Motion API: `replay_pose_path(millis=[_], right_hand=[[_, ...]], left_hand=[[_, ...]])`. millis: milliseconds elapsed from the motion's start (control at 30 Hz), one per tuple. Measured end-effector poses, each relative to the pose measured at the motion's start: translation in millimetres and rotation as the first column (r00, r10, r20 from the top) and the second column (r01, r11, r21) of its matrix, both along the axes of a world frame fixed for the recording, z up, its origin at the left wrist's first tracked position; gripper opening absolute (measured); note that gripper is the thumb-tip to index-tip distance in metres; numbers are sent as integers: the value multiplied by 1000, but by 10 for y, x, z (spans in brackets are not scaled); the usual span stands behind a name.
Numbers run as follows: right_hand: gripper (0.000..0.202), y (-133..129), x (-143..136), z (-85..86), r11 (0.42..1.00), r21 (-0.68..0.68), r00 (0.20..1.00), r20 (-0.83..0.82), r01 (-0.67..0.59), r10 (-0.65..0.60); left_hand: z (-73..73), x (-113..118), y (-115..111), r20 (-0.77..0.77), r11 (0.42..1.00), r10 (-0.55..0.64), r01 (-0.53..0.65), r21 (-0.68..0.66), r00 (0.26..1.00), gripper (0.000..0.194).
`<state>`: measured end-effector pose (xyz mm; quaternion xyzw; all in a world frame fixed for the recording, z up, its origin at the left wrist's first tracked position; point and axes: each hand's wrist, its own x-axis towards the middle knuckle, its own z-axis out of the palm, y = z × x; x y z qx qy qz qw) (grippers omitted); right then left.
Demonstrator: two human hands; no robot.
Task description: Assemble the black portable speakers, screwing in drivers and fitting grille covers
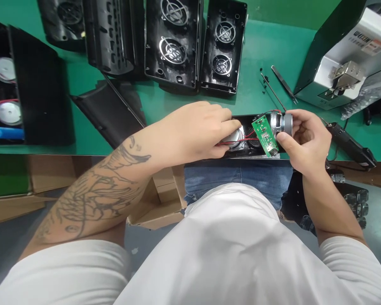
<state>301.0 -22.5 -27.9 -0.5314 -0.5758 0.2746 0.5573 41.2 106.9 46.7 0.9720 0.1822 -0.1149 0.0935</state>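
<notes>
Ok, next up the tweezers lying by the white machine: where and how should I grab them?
Probably best around the middle of the tweezers, from straight above, with the fingers closing across their narrow width. They lie flat and slanted on the green table, long and slim. One end points close to the machine, and a thin rod lies alongside, so a low sideways approach looks tighter.

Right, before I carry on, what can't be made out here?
All in the head view:
- Left speaker: partly covered by the left hand.
- Case, left end: under the same hand.
- Board, underside: faces away.
- Black bits near the tweezers: too small to identify.
- Far-left box: cut off by the left edge.
- Machine, small lettering: too small to read.
</notes>
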Motion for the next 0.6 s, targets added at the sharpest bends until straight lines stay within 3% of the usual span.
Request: replay_pose_path(millis=[133,367,600], right_hand=[[40,27,-22,-17,999,-33,1000,-14,11,-12],[50,67,-57,103,981,-183,996,61,71,-61],[51,50,-39,117,982,-171,990,134,74,-51]], left_hand=[[2,-62,16,20,999,-23,24,-41,1000,36],[27,-65,-27,-34,993,99,-101,-68,995,34],[89,15,-97,-80,993,114,-116,-29,990,26]])
